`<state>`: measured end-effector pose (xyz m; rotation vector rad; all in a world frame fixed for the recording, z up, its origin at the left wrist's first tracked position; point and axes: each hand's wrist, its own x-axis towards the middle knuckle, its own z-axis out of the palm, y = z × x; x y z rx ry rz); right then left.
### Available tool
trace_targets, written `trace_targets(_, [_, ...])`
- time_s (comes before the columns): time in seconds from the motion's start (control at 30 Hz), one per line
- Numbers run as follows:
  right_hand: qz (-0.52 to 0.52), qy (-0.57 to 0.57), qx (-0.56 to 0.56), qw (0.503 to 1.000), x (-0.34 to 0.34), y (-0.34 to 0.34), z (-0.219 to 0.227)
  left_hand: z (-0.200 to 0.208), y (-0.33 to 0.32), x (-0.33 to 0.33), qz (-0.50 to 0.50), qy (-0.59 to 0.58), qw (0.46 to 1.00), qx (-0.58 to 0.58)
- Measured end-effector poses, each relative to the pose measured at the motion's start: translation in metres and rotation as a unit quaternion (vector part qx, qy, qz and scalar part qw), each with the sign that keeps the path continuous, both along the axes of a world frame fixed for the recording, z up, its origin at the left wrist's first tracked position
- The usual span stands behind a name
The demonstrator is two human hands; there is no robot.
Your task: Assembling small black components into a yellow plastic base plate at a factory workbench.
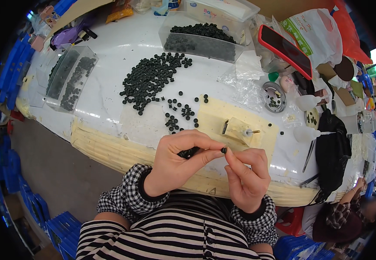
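My left hand [177, 158] pinches a small round black part [223, 150], like a rubber grommet, between thumb and index finger. Several more black parts [189, 152] are cupped in the same palm. From the right, the fingertips of my right hand [249, 173] meet at that small part, with the other fingers curled. Both hands are above the table's near edge. Just beyond them stands a small cream block with a metal pin [249, 131], on a yellowish board [214, 113]. A few loose black parts [179, 112] lie beyond my left hand, near the large pile [149, 80].
At the back, a clear bin [201, 41] holds many black parts; another clear bin [71, 78] stands left. A red-cased phone [285, 51], a round dish [274, 97], white squeeze bottles [306, 134], tweezers [308, 156] and a black bag [333, 151] are right. Another person [341, 216] sits far right.
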<state>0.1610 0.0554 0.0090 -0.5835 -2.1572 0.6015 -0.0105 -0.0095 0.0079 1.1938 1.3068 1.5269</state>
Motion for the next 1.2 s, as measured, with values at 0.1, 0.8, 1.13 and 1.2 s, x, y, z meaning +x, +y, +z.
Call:
trace_targets(0.1, [0.003,-0.002,0.002,1.000,0.0004,-0.0001,0.0000,-0.0020,0.0003,0.0000,0.003,0.011,1.000,0.017])
trace_targets(0.8, [0.034,-0.020,0.021,0.999,0.0045,0.0035,-0.0026,-0.0002,-0.0035,-0.0032,-0.016,0.020,1.000,-0.001])
trace_targets(1.13, [0.026,-0.017,0.028,0.999,0.0045,0.0036,-0.0005,-0.0039,-0.0035,-0.0017,-0.025,-0.013,1.000,0.005])
trace_targets(1.2, [0.023,-0.008,0.029,0.999,0.0048,0.0031,-0.0007,-0.0040,-0.0025,0.0005,-0.022,-0.028,0.999,0.010])
